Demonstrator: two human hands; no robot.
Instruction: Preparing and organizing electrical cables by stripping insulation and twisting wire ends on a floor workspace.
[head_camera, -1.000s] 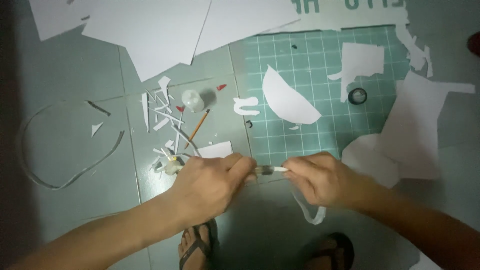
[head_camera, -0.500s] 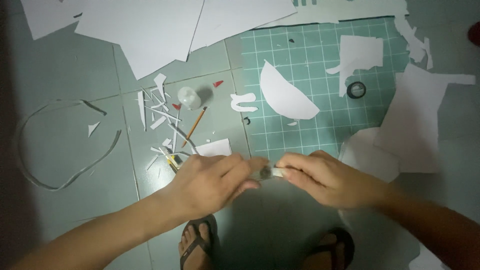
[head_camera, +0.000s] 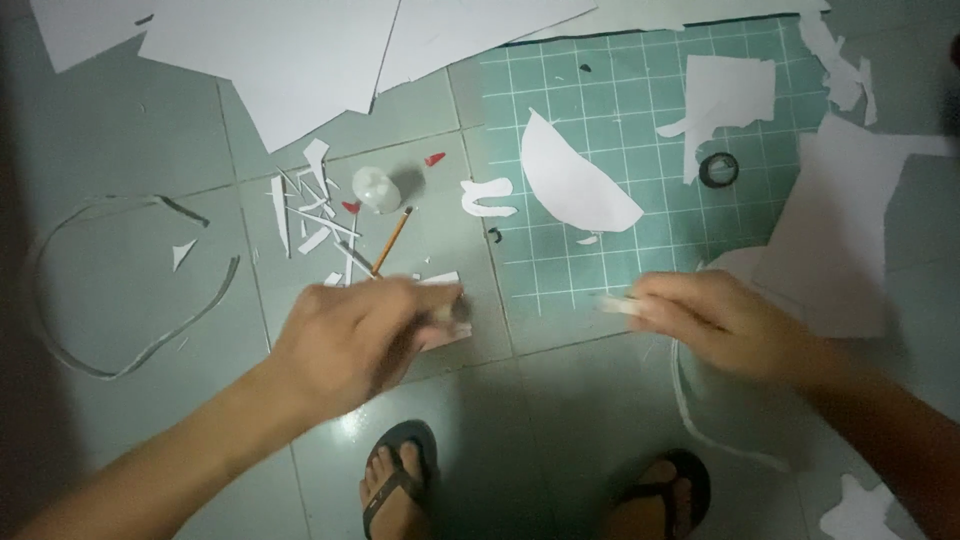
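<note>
White paper scraps (head_camera: 310, 215) litter the tiled floor (head_camera: 120, 150) beside the green cutting mat (head_camera: 640, 250), and over them the two hands have what seems a small pale stick-like thing pulled apart: the left hand (head_camera: 355, 340) is curled closed over a blurred greyish piece at its fingertips, just above a paper offcut (head_camera: 440, 300) by the pencil (head_camera: 392, 240), while the right hand (head_camera: 725, 325) pinches a pale stub (head_camera: 615, 305) at the mat's near edge. By my reading this is an uncapping or separating step, and the next move calls for a steady grip on the stub, whose long axis lies roughly level, pointing toward the left hand.
</note>
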